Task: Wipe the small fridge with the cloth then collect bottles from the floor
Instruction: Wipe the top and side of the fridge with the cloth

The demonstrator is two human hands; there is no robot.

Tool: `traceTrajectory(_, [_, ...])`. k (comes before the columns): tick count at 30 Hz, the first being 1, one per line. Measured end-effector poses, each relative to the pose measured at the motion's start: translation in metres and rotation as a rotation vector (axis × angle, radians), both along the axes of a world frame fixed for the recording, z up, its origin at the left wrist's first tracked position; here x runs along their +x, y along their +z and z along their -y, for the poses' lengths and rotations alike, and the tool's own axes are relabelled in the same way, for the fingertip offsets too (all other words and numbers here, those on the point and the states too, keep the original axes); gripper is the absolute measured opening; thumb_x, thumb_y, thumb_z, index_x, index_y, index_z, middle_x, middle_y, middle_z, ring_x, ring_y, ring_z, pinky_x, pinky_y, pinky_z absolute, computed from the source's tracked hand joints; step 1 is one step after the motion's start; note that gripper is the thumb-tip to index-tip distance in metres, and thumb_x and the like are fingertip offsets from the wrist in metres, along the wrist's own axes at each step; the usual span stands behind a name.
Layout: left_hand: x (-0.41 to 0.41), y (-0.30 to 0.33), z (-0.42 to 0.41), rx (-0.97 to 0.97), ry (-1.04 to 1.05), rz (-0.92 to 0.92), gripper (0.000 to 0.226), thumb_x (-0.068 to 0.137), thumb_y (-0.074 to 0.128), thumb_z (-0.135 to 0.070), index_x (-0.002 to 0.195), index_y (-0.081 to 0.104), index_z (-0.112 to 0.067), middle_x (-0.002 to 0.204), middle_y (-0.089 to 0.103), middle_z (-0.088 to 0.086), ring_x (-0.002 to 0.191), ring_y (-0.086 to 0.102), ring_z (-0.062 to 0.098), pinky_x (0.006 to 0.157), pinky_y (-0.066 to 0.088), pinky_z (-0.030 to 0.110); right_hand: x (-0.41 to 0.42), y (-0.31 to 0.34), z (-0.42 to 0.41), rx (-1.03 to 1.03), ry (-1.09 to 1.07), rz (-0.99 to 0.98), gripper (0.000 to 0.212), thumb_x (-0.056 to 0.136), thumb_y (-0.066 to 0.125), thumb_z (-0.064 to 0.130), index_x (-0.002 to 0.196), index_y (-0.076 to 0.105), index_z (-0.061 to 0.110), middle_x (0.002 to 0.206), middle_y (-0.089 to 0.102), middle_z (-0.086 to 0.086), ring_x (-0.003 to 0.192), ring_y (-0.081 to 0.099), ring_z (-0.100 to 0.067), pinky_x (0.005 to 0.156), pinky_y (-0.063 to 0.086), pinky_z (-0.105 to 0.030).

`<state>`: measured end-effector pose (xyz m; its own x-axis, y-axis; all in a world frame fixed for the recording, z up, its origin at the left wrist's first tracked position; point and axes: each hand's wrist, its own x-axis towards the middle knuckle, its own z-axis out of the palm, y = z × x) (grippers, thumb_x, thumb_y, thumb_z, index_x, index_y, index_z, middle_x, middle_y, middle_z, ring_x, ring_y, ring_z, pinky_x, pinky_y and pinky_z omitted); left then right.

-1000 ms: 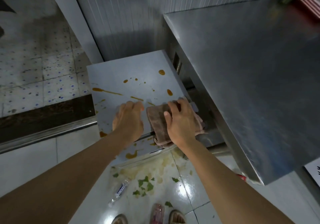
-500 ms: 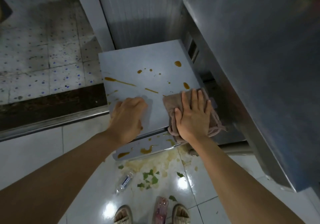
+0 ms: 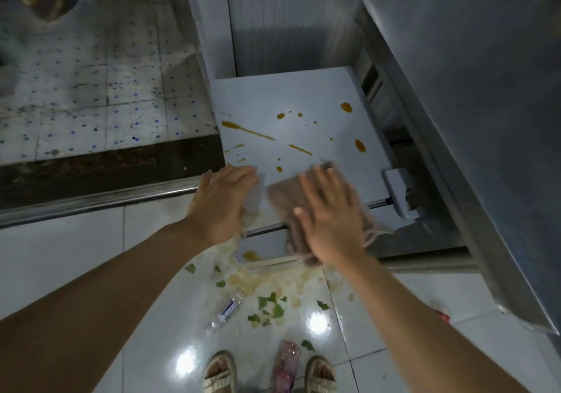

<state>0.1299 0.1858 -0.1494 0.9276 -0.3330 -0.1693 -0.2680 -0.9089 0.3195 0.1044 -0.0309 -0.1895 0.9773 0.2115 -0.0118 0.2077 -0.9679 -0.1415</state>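
The small white fridge point(image 3: 303, 95) stands below me, its top marked with brown sauce streaks and drops. My right hand point(image 3: 329, 213) lies flat, fingers spread, on a brownish-pink cloth point(image 3: 283, 198) at the front right of the top; the cloth hangs over the front edge. My left hand point(image 3: 223, 201) rests flat on the front left corner, holding nothing. A clear plastic bottle point(image 3: 224, 309) lies on the tiled floor in front of the fridge. A pinkish bottle point(image 3: 285, 362) lies between my sandalled feet.
A steel counter point(image 3: 485, 119) overhangs the fridge's right side. Spilled liquid and green leaf scraps point(image 3: 270, 304) cover the floor before the fridge. A metal threshold point(image 3: 91, 201) and a dirty speckled floor point(image 3: 91, 89) lie to the left. Something red point(image 3: 441, 315) peeks out under the counter.
My right hand and the cloth have slid left and toward the front edge of the fridge top. My left hand stays on the front left corner. The view has tilted further down.
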Motion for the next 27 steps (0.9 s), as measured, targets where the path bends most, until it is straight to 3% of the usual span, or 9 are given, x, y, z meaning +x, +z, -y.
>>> traceTrajectory(3, [-0.009, -0.002, -0.008, -0.061, 0.022, 0.072, 0.066, 0.073, 0.059, 0.001, 0.136, 0.047, -0.016, 0.148, 0.038, 0.003, 0.134, 0.034, 0.025, 0.108, 0.022, 0.038, 0.017, 0.001, 0.036, -0.081, -0.232, -0.024, 0.064, 0.095, 0.010, 0.052, 0.152, 0.009, 0.021, 0.160, 0.008, -0.008, 0.147, 0.003, -0.028, 0.116, 0.012, -0.053])
traceTrajectory(6, [-0.020, -0.004, -0.022, -0.128, 0.058, 0.096, 0.062, 0.073, 0.059, 0.004, 0.132, 0.050, -0.011, 0.143, 0.045, 0.006, 0.130, 0.039, 0.027, 0.107, 0.024, 0.037, 0.010, 0.000, 0.010, -0.080, -0.378, -0.007, 0.068, 0.094, 0.010, 0.054, 0.152, 0.013, 0.018, 0.158, 0.014, -0.016, 0.145, 0.009, -0.035, 0.115, 0.013, -0.055])
traceTrajectory(11, [-0.029, -0.001, -0.047, -0.151, 0.167, 0.091, 0.062, 0.073, 0.055, 0.006, 0.131, 0.050, -0.015, 0.136, 0.049, 0.004, 0.126, 0.041, 0.024, 0.105, 0.028, 0.036, -0.029, 0.000, -0.094, -0.003, -0.164, -0.022, 0.064, 0.093, 0.023, 0.053, 0.150, 0.024, 0.024, 0.157, 0.015, -0.017, 0.145, 0.009, -0.036, 0.116, 0.009, -0.057])
traceTrajectory(15, [-0.036, 0.001, -0.056, -0.148, 0.208, 0.098, 0.060, 0.076, 0.055, 0.005, 0.131, 0.048, -0.017, 0.135, 0.050, 0.001, 0.126, 0.040, 0.020, 0.104, 0.028, 0.032, 0.005, 0.001, -0.123, -0.065, -0.079, -0.118, 0.071, 0.087, 0.035, 0.051, 0.151, 0.009, 0.031, 0.159, -0.004, -0.013, 0.145, -0.010, -0.033, 0.115, -0.004, -0.055])
traceTrajectory(18, [-0.041, 0.003, -0.055, -0.147, 0.222, 0.086, 0.059, 0.078, 0.054, 0.003, 0.132, 0.046, -0.019, 0.135, 0.049, 0.000, 0.127, 0.039, 0.019, 0.104, 0.030, 0.032, 0.011, 0.002, -0.125, -0.065, -0.045, -0.129, 0.073, 0.088, 0.038, 0.047, 0.151, 0.005, 0.031, 0.159, -0.007, -0.012, 0.145, -0.012, -0.032, 0.116, -0.004, -0.055])
traceTrajectory(24, [-0.043, 0.010, -0.038, -0.167, 0.215, 0.044, 0.058, 0.080, 0.055, -0.001, 0.133, 0.045, -0.022, 0.138, 0.046, -0.002, 0.129, 0.037, 0.017, 0.106, 0.030, 0.032, -0.054, -0.006, -0.105, 0.029, 0.113, 0.012, 0.065, 0.086, 0.044, 0.051, 0.146, 0.033, 0.027, 0.157, 0.019, -0.012, 0.145, 0.013, -0.033, 0.117, 0.010, -0.053])
traceTrajectory(27, [-0.039, 0.013, -0.023, -0.159, 0.220, 0.053, 0.057, 0.081, 0.054, -0.004, 0.134, 0.044, -0.021, 0.140, 0.045, -0.002, 0.130, 0.036, 0.017, 0.107, 0.028, 0.031, -0.053, -0.006, -0.079, 0.007, 0.274, 0.004, 0.064, 0.089, 0.037, 0.058, 0.145, 0.036, 0.027, 0.157, 0.021, -0.006, 0.146, 0.015, -0.029, 0.117, 0.014, -0.050])
